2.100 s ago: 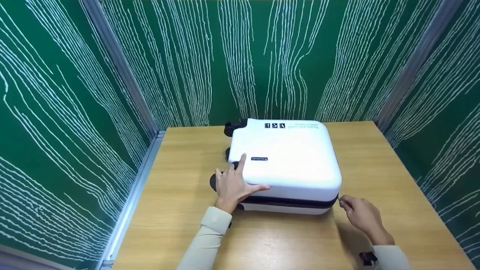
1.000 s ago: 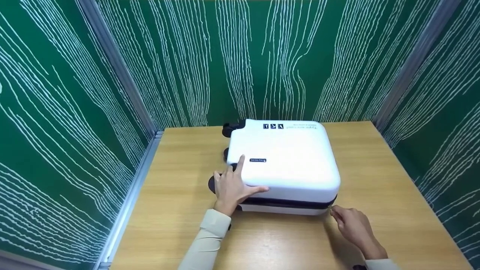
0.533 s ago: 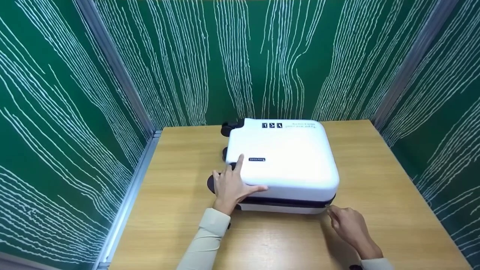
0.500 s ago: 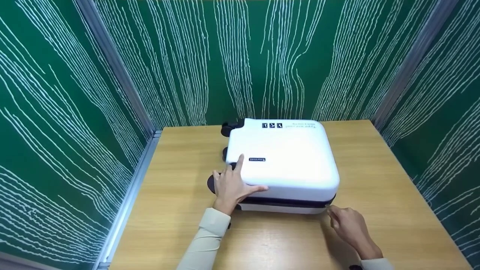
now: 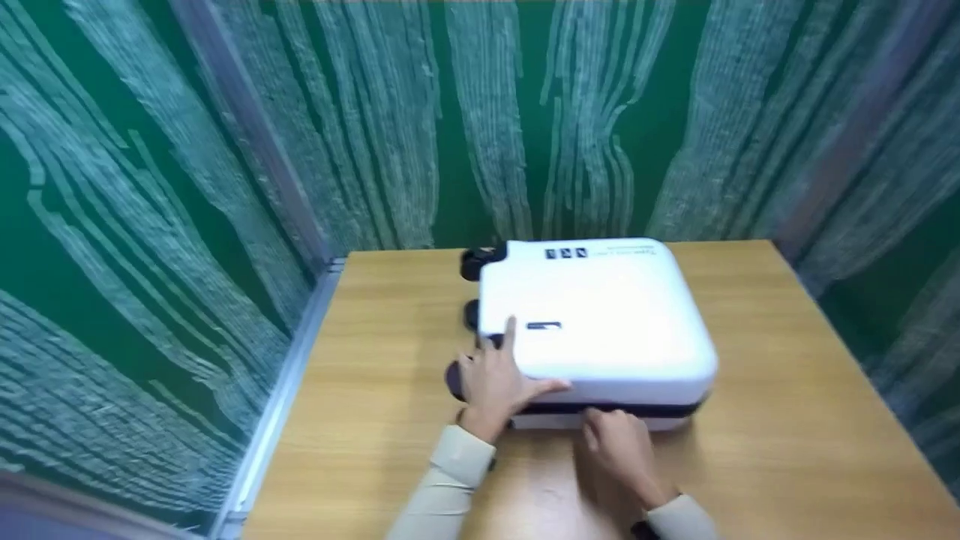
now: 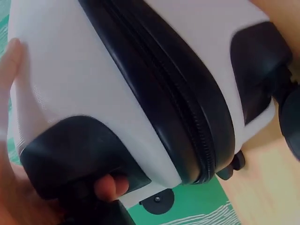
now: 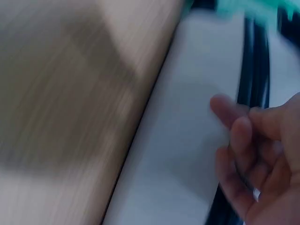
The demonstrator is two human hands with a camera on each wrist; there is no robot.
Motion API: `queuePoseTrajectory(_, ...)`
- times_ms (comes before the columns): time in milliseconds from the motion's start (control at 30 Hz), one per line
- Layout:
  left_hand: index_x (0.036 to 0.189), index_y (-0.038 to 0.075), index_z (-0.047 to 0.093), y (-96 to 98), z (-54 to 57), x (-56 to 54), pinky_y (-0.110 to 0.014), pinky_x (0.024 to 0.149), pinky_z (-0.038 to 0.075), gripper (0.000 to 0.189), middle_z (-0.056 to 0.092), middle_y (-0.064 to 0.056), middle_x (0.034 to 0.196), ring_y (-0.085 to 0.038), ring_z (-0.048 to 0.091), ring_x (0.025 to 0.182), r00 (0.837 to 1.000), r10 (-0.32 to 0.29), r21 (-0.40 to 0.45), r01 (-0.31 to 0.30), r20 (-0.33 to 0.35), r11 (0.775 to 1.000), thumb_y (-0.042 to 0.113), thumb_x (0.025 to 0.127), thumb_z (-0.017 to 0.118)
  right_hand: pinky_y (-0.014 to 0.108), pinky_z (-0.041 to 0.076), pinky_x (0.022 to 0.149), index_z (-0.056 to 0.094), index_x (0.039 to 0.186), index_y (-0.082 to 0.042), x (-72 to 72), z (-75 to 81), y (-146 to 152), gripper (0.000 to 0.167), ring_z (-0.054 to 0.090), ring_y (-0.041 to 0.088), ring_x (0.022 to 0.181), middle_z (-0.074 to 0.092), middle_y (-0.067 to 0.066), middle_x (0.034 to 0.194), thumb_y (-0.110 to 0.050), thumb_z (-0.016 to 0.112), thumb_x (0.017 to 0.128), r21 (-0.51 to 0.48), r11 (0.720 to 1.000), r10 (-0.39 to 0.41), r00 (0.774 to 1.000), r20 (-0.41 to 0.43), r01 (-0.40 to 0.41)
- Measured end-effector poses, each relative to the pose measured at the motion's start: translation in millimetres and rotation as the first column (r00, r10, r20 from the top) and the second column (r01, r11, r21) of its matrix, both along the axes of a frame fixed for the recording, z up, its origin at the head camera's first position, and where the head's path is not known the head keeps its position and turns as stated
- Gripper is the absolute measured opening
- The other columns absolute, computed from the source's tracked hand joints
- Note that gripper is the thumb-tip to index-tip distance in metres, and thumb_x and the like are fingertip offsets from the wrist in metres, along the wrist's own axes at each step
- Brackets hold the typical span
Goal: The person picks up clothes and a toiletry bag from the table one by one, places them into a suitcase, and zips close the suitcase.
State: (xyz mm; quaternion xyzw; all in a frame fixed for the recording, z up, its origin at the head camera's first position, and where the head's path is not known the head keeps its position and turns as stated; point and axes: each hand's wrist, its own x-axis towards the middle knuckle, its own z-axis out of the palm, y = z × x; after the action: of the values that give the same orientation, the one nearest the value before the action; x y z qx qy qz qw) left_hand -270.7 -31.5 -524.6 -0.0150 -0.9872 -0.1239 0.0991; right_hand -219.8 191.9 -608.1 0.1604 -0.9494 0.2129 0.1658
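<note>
A white hard-shell suitcase [image 5: 600,307] with a black zipper band [image 5: 637,409] lies flat on the wooden table. My left hand [image 5: 491,382] holds its near left corner, index finger on the top face and thumb along the front side. In the left wrist view a fingertip [image 6: 110,187] curls around the black wheel mount [image 6: 84,150]. At the middle of the front side, my right hand [image 5: 619,442] has curled fingers and pinches at the zipper band; in the right wrist view, thumb and finger meet beside the zipper [image 7: 255,70]. The zipper pull itself is hidden by the fingers.
Black wheels [image 5: 474,264] stick out from the suitcase's left end. The wooden table [image 5: 787,375] extends on both sides. Green panels with white wavy lines [image 5: 480,120] and metal posts [image 5: 251,135] enclose the back and sides.
My right hand has moved left along the zipper, from the suitcase's near right corner to the middle of its front side. The left hand keeps its hold. The head view has shifted slightly.
</note>
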Motion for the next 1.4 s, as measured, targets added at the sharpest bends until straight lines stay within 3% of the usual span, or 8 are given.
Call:
queuePoseTrajectory(133,0.164,0.027,0.023,7.3,-0.5,4.8,-0.067,0.11,0.036,0.138,0.066,-0.018,0.135,-0.034,0.066,0.121,1.0,0.001,-0.007,-0.001,0.002,1.0,0.107,0.053,0.045,0.041,0.042,0.046,0.07,0.079,-0.017,-1.2,-3.3,-3,0.012,0.053,0.019,0.05,0.056,-0.004,0.057,-0.014,0.072,0.091,-0.009,0.997,-0.077,0.995,0.061,0.078)
queuePoseTrajectory(367,0.163,0.022,0.026,4.0,6.1,7.2,-0.063,0.104,0.045,0.13,0.073,-0.015,0.108,-0.028,0.072,0.096,1.0,-0.023,-0.053,0.022,-0.007,0.998,0.1,0.063,0.051,0.037,0.041,0.047,0.076,0.087,-0.019,-12.5,1.8,4,0.01,0.052,0.016,0.051,0.06,-0.004,0.059,-0.018,0.069,0.094,-0.001,0.996,-0.085,0.991,0.108,0.085)
queuePoseTrajectory(600,0.164,0.015,0.02,6.6,13.9,17.4,-0.058,0.099,0.051,0.122,0.072,-0.015,0.111,-0.029,0.072,0.097,0.991,-0.124,-0.026,0.126,0.054,0.992,0.082,0.074,0.068,0.046,0.048,0.052,0.076,0.088,-0.016,-22.6,4.8,19,0.013,0.063,0.021,0.06,0.071,0.003,0.072,-0.015,0.066,0.095,-0.043,0.993,-0.107,0.984,0.141,0.114)
queuePoseTrajectory(833,0.163,0.009,0.019,24.4,9.2,39.7,-0.041,0.083,0.058,0.121,0.073,-0.014,0.109,-0.027,0.072,0.089,0.98,-0.196,-0.058,0.197,0.022,0.979,0.078,0.077,0.069,0.037,0.04,0.052,0.071,0.081,-0.014,-39.9,6.6,39,0.019,0.051,0.018,0.055,0.06,0.003,0.063,-0.015,0.062,0.097,-0.079,0.985,-0.132,0.968,0.214,0.151)
queuePoseTrajectory(1067,0.163,0.008,0.018,54.9,2.2,65.1,-0.033,0.074,0.059,0.118,0.072,-0.012,0.11,-0.023,0.072,0.087,0.966,-0.259,-0.073,0.258,0.003,0.963,0.069,0.078,0.073,0.061,0.051,0.071,0.075,0.105,-0.01,-58.0,9.5,64,0.022,0.07,0.046,0.087,0.075,0.021,0.102,-0.021,0.057,0.101,-0.087,0.98,-0.146,0.944,0.294,0.179)
queuePoseTrajectory(1233,0.164,0.008,0.014,70.8,-7.1,74.8,-0.03,0.07,0.058,0.121,0.072,-0.008,0.109,-0.019,0.071,0.083,0.926,-0.377,-0.038,0.375,-0.035,0.926,0.064,0.076,0.075,0.06,0.052,0.074,0.075,0.103,-0.012,-74.3,10.2,83,0.023,0.07,0.047,0.098,0.076,0.02,0.108,-0.02,0.054,0.102,-0.082,0.983,-0.129,0.937,0.326,0.164)
queuePoseTrajectory(1333,0.165,0.008,0.01,70.9,-8.7,74.1,-0.028,0.072,0.057,0.124,0.071,-0.007,0.11,-0.016,0.07,0.084,0.877,-0.48,-0.006,0.48,-0.023,0.877,0.07,0.077,0.071,0.051,0.052,0.071,0.075,0.098,-0.014,-83.6,11.4,91,0.024,0.071,0.038,0.096,0.078,0.013,0.104,-0.02,0.052,0.103,-0.097,0.984,-0.107,0.931,0.35,0.149)
queuePoseTrajectory(1400,0.165,0.01,0.008,64.7,-5.9,69.9,-0.027,0.077,0.057,0.122,0.07,-0.007,0.113,-0.015,0.07,0.089,0.831,-0.557,0.01,0.557,0.001,0.831,0.074,0.079,0.068,0.046,0.051,0.07,0.076,0.102,-0.014,-87.8,12.5,94,0.026,0.071,0.034,0.096,0.078,0.01,0.106,-0.021,0.051,0.104,-0.11,0.984,-0.092,0.924,0.37,0.142)
